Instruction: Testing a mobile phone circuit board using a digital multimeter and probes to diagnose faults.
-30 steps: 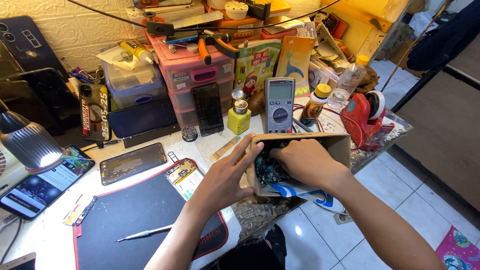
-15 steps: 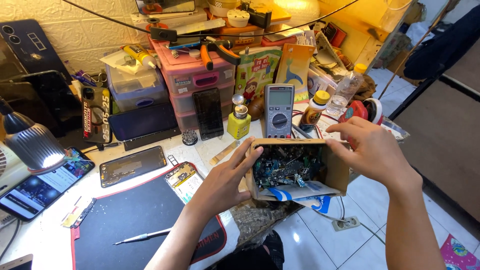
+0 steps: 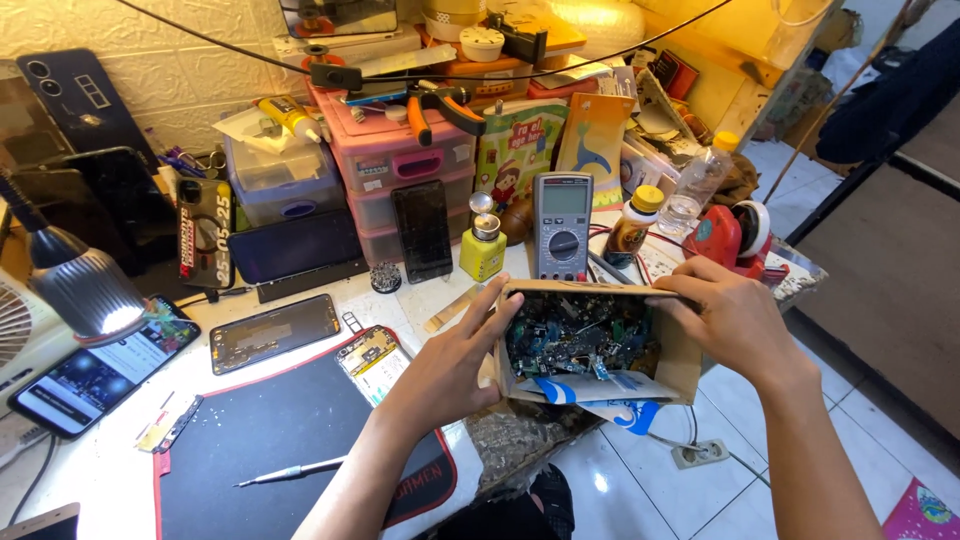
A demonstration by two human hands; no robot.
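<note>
Right hand [image 3: 735,325] is covering the cardboard box's [image 3: 680,375] far side; small circuit parts [image 3: 580,340] inside are blurring together, individually indistinguishable.

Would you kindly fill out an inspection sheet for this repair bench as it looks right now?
Surface: white bench with a black work mat, crowded.
Job's things: open cardboard box of small circuit boards, held at the bench edge.
Clutter: grey multimeter, yellow bottle, phones, pink drawer unit, lit desk lamp, metal tool on the mat.
Grippers: left hand grips the box's left wall; right hand grips its right wall.
Cables: black cable strung overhead; power strip on the floor.
Surroundings: tiled floor, white brick wall.
</note>
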